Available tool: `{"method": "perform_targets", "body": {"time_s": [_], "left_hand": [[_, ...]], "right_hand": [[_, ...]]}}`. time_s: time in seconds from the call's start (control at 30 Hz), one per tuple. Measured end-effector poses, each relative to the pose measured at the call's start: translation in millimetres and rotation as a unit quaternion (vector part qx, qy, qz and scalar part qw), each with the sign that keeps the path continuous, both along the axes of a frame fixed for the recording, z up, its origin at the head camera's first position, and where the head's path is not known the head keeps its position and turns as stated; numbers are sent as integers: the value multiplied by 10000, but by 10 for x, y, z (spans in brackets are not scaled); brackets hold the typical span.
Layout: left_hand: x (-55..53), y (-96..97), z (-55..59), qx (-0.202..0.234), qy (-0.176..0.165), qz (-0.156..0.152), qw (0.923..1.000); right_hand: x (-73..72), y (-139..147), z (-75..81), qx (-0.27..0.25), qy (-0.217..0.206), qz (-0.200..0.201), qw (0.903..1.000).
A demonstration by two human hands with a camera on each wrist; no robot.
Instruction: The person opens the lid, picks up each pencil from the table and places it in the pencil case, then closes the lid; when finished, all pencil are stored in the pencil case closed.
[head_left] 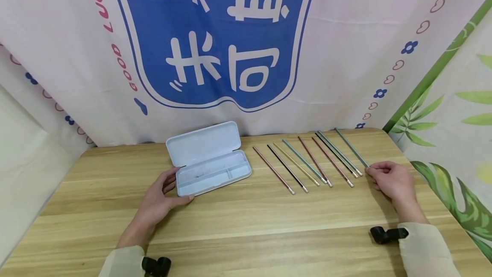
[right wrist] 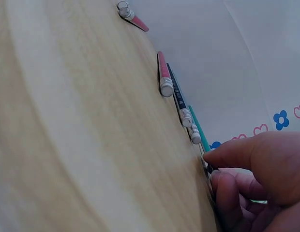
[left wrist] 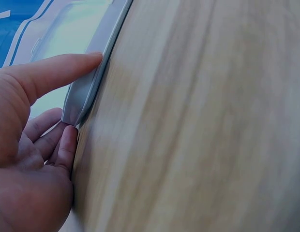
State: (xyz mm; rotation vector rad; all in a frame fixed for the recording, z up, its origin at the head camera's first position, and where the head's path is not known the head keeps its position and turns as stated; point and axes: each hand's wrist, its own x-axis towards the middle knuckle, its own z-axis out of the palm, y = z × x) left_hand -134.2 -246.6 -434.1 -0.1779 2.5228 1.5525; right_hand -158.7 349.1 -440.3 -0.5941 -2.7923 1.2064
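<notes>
A light blue pencil case (head_left: 203, 143) lies on the table with its lid folded back and its compartments bare. My left hand (head_left: 153, 203) grips its left end; in the left wrist view the thumb (left wrist: 67, 72) lies on the front rim and the other fingers bend about the corner. At the right, my right hand (head_left: 393, 183) pinches the near end of a green pencil (head_left: 351, 147) between thumb and forefinger. That pencil's eraser end is hidden by the fingers. In the right wrist view the green pencil (right wrist: 199, 128) slants away from the fingertips.
Several pencils lie in a loose row between case and right hand, among them a red pencil (head_left: 273, 170), a black pencil (head_left: 287, 168) and a yellow pencil (head_left: 296, 163). Their white erasers face me. A printed cloth (head_left: 330, 76) hangs behind the wooden table (head_left: 269, 234).
</notes>
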Motion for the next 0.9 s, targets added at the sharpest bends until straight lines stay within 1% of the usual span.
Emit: {"method": "perform_targets", "body": {"time_s": [0.23,0.4,0.57,0.63,0.77,0.9], "left_hand": [[-17,-6,9,-14,-51,-44,10000],[-20,-10,0,-43,-44,-45,10000],[-11,-8,-11,-13,-35,-31,10000],[-5,-3,-9,7,-28,-20,10000],[-1,1,-5,15,8,-22,10000],[-13,-5,-15,-47,27,-33,10000]], "right_hand": [[3,3,-10,-204,46,-69,9998],[1,8,16,-651,39,-87,9978],[12,1,101,-1066,75,-13,9943],[22,-4,144,-1084,128,39,9940],[40,-15,226,-914,218,142,9955],[38,-34,273,-850,270,244,9957]]}}
